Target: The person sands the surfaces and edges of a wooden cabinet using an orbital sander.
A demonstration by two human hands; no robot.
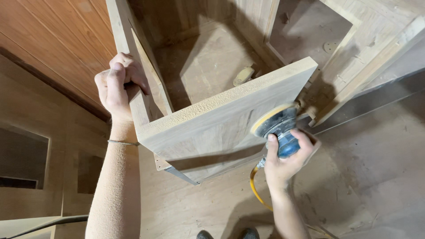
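An open wooden cabinet box stands in front of me, seen from above. My left hand grips the top edge of its left side panel. In my right hand is a blue round sander with a yellow pad, pressed flat against the outer face of the front panel near its right end. A yellow air hose runs down from the sander past my wrist. Fine sawdust coats my left forearm, and a thin band sits on that wrist.
A small wood offcut lies inside the box on its bottom. More wooden panels and frames lean at the upper right. Reddish wood panelling fills the upper left. The dusty plywood floor lies below, with my shoes at the bottom edge.
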